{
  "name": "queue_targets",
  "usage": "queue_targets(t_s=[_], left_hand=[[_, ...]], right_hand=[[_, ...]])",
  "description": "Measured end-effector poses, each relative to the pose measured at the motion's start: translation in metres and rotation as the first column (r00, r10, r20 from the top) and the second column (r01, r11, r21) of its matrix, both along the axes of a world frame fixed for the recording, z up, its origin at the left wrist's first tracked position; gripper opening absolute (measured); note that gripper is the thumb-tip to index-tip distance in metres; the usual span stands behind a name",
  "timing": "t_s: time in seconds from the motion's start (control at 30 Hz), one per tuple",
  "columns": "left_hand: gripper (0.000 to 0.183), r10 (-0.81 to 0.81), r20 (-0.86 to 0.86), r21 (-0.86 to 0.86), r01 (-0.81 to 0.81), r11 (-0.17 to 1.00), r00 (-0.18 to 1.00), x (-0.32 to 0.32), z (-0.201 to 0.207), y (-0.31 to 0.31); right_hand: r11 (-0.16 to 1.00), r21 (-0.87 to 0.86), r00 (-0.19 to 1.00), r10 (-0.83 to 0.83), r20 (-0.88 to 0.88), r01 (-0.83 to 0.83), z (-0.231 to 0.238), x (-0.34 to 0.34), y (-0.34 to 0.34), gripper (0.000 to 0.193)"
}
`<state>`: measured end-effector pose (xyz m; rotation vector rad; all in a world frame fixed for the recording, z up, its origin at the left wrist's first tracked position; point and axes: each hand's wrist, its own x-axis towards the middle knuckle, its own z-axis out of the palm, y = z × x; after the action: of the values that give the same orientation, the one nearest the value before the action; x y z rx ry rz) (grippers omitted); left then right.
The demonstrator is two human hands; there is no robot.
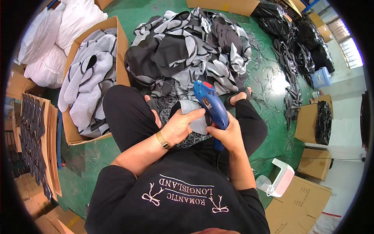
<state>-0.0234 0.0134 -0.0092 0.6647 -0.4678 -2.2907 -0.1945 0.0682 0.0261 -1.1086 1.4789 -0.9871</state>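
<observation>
My left hand [180,126], with a gold watch at the wrist, pinches a small grey-and-black fabric piece [199,125] between thumb and fingers above my lap. My right hand [229,135] is wrapped round the handle of blue electric scissors [216,109], which have a red patch near the head. The tool points away from me, beside the fabric piece and over its right edge. Its blade tip is hard to make out against the cloth behind. Just beyond lies a large heap of grey and black fabric pieces [171,54] on the floor.
An open cardboard box [121,58] of light grey fabric pieces [91,78] stands to my left. Thin trimmings [259,70] litter the green floor. Black bags [278,29] lie at far right, white sacks [78,23] at far left. A pink-and-white stool [283,181] stands near my right elbow.
</observation>
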Motion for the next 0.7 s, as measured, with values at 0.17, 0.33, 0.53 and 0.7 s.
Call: queue_targets(t_s=[0.17, 0.33, 0.53, 0.7], left_hand=[[0.029, 0.012, 0.028, -0.016, -0.012, 1.0, 1.0, 0.009, -0.008, -0.005], [0.03, 0.004, -0.04, -0.04, -0.006, 0.999, 0.999, 0.016, -0.012, -0.014], [0.033, 0.012, -0.042, -0.143, -0.018, 0.99, 0.999, 0.022, 0.001, -0.022], [0.034, -0.003, 0.007, -0.201, 0.004, 0.98, 1.0, 0.027, 0.007, -0.027]], right_hand=[[0.996, 0.09, 0.932, -0.036, 0.361, 0.003, -0.012, -0.01, 0.004, 0.039], [0.984, 0.14, 0.842, 0.02, 0.539, -0.113, -0.017, -0.038, 0.024, 0.042], [0.939, 0.244, 0.778, 0.039, 0.628, -0.244, -0.019, -0.047, 0.047, 0.038], [0.905, 0.306, 0.752, 0.022, 0.659, -0.295, -0.021, -0.052, 0.051, 0.04]])
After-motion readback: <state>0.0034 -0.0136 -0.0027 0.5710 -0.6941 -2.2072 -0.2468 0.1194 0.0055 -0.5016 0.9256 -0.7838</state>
